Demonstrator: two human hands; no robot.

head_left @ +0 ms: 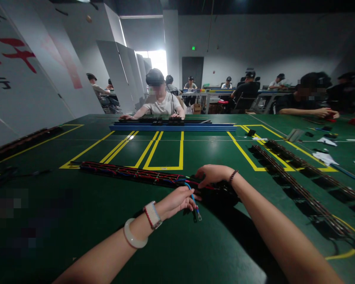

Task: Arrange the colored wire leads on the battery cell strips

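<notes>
A long black wiring assembly (130, 172) with red and blue wires lies across the green table. At its right end my left hand (179, 202) holds a short blue wire (190, 190) between thumb and fingers; a metal ring terminal (199, 217) hangs below the fingers. Just beyond and to the right, my right hand (214, 174) bends over the red and green wires at the same end, its fingers curled down. What its fingertips hold, if anything, is hidden. A dark bundle (225, 193) lies under my right wrist.
Two similar wired strips (290, 179) (316, 173) lie at the right. A blue rail (171, 127) crosses the far side, where a person (162, 103) sits. Another person (307, 98) works at the far right. A dark strip (26, 140) lies at the left edge.
</notes>
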